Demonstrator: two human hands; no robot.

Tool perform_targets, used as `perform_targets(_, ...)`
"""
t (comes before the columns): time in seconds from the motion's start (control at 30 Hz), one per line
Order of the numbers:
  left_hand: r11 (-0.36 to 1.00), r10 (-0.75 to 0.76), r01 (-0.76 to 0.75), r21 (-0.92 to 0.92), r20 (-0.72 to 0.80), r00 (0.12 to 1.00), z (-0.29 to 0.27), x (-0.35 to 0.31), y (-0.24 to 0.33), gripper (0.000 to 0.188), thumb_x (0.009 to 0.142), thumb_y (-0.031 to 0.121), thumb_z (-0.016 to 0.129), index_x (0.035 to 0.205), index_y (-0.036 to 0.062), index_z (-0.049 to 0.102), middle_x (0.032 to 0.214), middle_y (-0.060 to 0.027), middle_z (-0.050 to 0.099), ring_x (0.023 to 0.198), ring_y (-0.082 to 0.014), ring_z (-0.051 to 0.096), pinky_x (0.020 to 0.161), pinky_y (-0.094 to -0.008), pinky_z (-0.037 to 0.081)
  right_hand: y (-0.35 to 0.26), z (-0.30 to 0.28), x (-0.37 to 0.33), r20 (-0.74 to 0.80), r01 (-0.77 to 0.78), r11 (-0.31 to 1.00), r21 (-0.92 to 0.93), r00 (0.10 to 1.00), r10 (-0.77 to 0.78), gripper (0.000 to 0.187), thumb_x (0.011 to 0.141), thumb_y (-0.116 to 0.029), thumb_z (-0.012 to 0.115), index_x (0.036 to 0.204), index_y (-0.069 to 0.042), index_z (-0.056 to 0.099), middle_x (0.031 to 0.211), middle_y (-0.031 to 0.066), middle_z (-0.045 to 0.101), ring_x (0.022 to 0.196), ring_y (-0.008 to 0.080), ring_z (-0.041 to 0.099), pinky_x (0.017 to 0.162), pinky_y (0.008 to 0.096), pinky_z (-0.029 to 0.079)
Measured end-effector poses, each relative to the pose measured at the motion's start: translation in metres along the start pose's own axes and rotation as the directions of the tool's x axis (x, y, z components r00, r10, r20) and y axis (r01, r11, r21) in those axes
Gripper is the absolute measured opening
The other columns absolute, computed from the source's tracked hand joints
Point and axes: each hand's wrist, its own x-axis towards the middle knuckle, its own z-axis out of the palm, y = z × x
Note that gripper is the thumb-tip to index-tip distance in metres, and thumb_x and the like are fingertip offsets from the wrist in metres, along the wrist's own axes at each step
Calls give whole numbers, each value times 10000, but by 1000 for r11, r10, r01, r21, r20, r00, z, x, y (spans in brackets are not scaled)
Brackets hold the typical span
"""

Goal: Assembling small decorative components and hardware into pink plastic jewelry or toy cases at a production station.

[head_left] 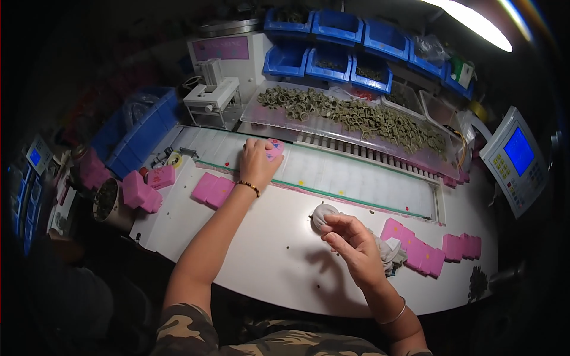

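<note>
The left forearm reaches far forward to a palm-down left grip with bent fingers, while the right grip hangs closer in, fingers loosely curled, thumb apart from them.

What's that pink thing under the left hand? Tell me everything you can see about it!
The pink piece has a rounded edge where it shows, with small blue and reddish marks on top. It sits on the white belt, toward its far side. The left hand touches it and covers part of it, so its whole shape is hidden. What it's made of is hard to tell.
</note>
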Motion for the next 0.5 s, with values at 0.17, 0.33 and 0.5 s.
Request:
perform_targets(0.17,995,11,-10,96,-9,1000,-16,4,3,430,767,327,797,1040,42,627,1160,-158,537,1137,-338,497,989,-419,419,1,-1,-6,15,13,999,-32,1000,-13,303,948,-74,624,1242,-22,571,1096,47,632,980,99,591,812,235,465)
perform_targets(0.33,907,11,30,419,-95,995,-81,-60,-12,519,781,360,785,1125,36,572,1257,-138,468,1205,-335,425,1030,-478,349,1,-10,-10,24,20,1000,-16,1000,-19,258,948,-59,615,1203,-23,596,1098,50,627,992,109,599,832,242,473)
perform_targets(0.5,894,-82,66,444,18,996,-110,-126,-10,549,769,334,782,1154,46,518,1245,-138,482,1222,-338,425,1042,-476,327,3,-13,-9,83,-14,999,-30,996,17,243,947,-50,615,1187,-17,603,1099,56,629,1005,118,612,864,256,485)
